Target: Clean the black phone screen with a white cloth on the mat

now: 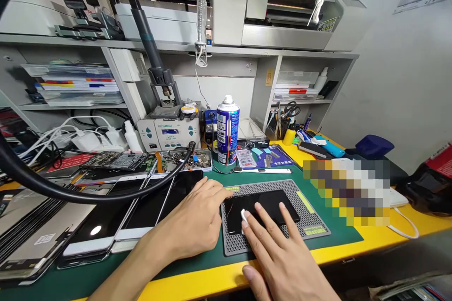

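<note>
A black smartphone lies screen up on a grey honeycomb-textured mat. My right hand rests flat over the phone's near side, fingers spread. A small white wipe shows under its index fingertip, pressed against the glass. On the left, my left hand is curled closed, knuckles up. One finger reaches out to the phone's upper left corner and seems to touch it or the mat beside it. Nothing shows inside that hand, though its palm side is hidden.
Several phones and screens lie at left under a black cable. Behind the mat are a brush, a blue spray can and a soldering station. Blurred items and a dark bottle sit right.
</note>
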{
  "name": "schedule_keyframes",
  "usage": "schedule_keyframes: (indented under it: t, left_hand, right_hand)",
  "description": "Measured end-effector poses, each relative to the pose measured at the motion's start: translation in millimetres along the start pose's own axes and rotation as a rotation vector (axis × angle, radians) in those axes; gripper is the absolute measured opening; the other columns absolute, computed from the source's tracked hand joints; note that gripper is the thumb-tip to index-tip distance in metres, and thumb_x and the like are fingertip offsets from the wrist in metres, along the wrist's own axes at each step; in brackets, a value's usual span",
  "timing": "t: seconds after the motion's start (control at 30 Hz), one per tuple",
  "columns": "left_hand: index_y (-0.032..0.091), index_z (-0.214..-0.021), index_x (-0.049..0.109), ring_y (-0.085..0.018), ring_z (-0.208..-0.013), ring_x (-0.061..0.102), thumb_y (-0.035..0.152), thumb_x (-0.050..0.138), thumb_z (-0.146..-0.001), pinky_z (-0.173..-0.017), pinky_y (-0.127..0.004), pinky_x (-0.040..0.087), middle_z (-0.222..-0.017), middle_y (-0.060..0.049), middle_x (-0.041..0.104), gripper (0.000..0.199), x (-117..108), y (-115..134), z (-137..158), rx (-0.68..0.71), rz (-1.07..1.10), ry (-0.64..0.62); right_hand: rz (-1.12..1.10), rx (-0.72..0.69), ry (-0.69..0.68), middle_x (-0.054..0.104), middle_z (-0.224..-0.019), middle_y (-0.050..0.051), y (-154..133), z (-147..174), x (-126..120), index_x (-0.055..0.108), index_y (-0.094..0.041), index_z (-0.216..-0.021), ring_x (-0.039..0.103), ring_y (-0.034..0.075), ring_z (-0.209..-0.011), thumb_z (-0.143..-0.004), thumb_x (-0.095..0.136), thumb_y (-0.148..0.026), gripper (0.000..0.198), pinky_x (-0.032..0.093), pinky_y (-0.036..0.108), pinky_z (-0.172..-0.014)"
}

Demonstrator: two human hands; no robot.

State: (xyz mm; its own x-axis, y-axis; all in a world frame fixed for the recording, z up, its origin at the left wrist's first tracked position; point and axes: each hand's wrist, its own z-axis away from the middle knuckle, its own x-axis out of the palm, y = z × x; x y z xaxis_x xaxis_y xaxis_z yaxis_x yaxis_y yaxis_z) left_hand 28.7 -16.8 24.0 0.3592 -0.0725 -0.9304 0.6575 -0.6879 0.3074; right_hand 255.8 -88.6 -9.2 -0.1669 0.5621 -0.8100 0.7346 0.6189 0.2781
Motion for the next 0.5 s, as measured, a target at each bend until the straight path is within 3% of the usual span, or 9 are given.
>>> schedule_keyframes:
  t: [0.2,0.37,0.5]
  left_hand:
    - [0.02,-0.136,0.054,-0.023,-0.128,0.05,0.002,0.046,-0.08,-0.12,-0.05,0.031,-0.129,-0.008,0.061,0.059,-1.3,0.4,-0.1,-0.012,0.031,0.001]
    - [0.019,-0.138,0.053,-0.023,-0.125,0.051,0.001,0.045,-0.081,-0.119,-0.049,0.034,-0.128,-0.008,0.062,0.061,-3.8,2.9,1.7,0.0,0.025,0.003]
    - [0.019,-0.137,0.054,-0.024,-0.124,0.052,0.002,0.045,-0.083,-0.119,-0.051,0.032,-0.127,-0.008,0.063,0.058,-3.5,2.3,2.0,0.002,0.005,0.007]
  right_hand:
    - [-0.07,-0.027,-0.043,0.065,-0.136,0.006,-12.0,-17.6,5.6,0.067,-0.012,-0.128,0.058,0.035,-0.126,-0.1,0.049,-0.042,0.045,-0.018,0.049,-0.121]
    - [0.002,-0.039,-0.01,0.068,-0.131,0.007,-0.3,-6.6,-3.7,0.071,-0.012,-0.122,0.064,0.034,-0.119,-0.1,0.051,-0.044,0.043,-0.012,0.05,-0.123]
    - [0.081,-0.051,-0.062,0.063,-0.138,0.01,13.9,8.7,-9.6,0.066,-0.011,-0.129,0.06,0.036,-0.125,-0.097,0.054,-0.039,0.044,-0.009,0.055,-0.123]
